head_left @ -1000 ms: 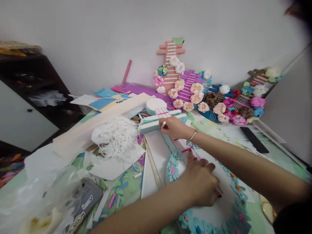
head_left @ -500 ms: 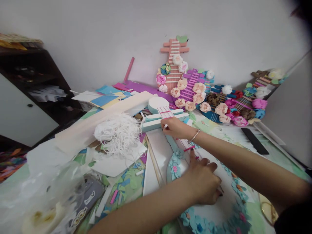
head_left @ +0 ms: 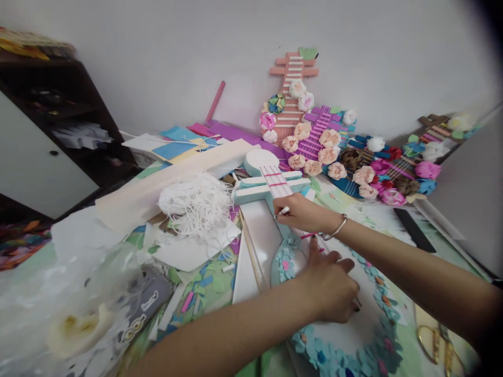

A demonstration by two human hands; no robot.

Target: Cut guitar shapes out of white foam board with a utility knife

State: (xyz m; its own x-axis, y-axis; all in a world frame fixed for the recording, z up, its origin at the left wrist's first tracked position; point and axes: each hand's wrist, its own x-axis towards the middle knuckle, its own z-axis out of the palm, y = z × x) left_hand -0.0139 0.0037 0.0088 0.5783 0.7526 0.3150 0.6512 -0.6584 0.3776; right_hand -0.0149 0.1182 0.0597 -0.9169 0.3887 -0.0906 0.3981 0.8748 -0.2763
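A white foam guitar model (head_left: 271, 188) with a teal edge lies on the table, its body ringed with blue paper flowers (head_left: 285, 262). My right hand (head_left: 301, 212) rests on the guitar's neck, fingers pinched on a small white stick (head_left: 283, 211) beside the pink frets. A bangle circles that wrist. My left hand (head_left: 330, 288) presses down on the white guitar body, fingers curled against it near the strings; I see nothing in it.
Finished paper guitars with paper roses (head_left: 314, 141) lean on the wall behind. A heap of white string (head_left: 196, 204) and foam sheets (head_left: 173, 180) lie left. A plastic bag (head_left: 74, 309), a black strip (head_left: 414, 230), scissors (head_left: 432, 337) and a dark cabinet (head_left: 47, 131) surround the work.
My right hand has slid down the guitar's neck toward me, away from the headstock. My left hand stays pressed on the body. The view has shifted slightly.
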